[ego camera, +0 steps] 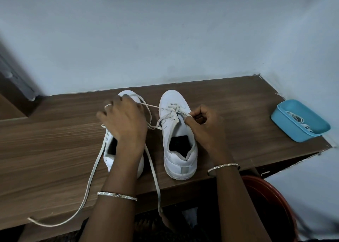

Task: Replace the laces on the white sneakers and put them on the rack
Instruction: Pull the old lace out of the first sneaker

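At the far left we see a dark doorway edge, and next to it the wooden shelf (45,142) running along the pale blue wall (165,39). A long loose lace (91,183) trails over the shelf's front edge, its tip lying near the lower left; a second strand of it hangs down past the edge between the two forearms.

The left sneaker (110,150) stands on the shelf with its toe toward the wall, mostly hidden under the left hand (122,122). That hand hovers over the shoe with its fingers curled down, a ring on one finger and a bangle (117,196) on the wrist. A lace runs taut from its fingers across to the other shoe, so we take it to be gripping that strand, though the fingertips themselves are hidden.

Just beside, and not touching, the right sneaker (178,144) also points at the wall, laced only at the lowest eyelets. The right hand (205,124) presses against its right side, thumb and fingers pinched tight on the lace at an eyelet near the tongue. A bangle sits on this wrist too.

Well apart, near the right corner, a blue tray (284,113) holds coiled white laces (300,121). Below the shelf we see a red round rim (271,196).
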`<state>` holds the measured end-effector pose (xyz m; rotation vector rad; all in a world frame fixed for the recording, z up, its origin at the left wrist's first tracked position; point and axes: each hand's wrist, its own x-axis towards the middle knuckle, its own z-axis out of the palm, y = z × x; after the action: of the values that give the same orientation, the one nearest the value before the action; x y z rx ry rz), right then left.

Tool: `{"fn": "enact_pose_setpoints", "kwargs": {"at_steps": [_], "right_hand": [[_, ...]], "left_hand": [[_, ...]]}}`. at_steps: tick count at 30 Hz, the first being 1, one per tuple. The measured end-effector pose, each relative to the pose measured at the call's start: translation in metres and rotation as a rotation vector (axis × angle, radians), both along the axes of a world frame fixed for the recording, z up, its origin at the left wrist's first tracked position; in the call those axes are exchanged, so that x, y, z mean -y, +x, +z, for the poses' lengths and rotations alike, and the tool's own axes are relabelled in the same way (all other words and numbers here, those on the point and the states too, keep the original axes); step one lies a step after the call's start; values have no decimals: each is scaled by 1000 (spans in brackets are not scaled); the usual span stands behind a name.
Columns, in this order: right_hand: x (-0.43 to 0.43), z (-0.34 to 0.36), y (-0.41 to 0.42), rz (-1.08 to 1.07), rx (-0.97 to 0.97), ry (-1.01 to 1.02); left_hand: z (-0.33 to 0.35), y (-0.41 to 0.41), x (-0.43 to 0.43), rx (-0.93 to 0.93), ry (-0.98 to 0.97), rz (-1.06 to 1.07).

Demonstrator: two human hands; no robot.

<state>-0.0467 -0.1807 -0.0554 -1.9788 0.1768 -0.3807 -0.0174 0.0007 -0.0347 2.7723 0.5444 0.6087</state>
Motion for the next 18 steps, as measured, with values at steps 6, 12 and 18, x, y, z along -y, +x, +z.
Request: {"fn": "enact_pose_setpoints", "kwargs": {"at_steps": [6,12,18], "right_hand": [[-1,0,0,-5,11,1],[-1,1,-1,-6,2,-7],[-1,1,-1,-13,-13,-18]], "left_hand": [[-4,0,2,9,-67,16],[-10,2,22,-23,-10,-492],[-14,-1,30,38,93,-437]]}}
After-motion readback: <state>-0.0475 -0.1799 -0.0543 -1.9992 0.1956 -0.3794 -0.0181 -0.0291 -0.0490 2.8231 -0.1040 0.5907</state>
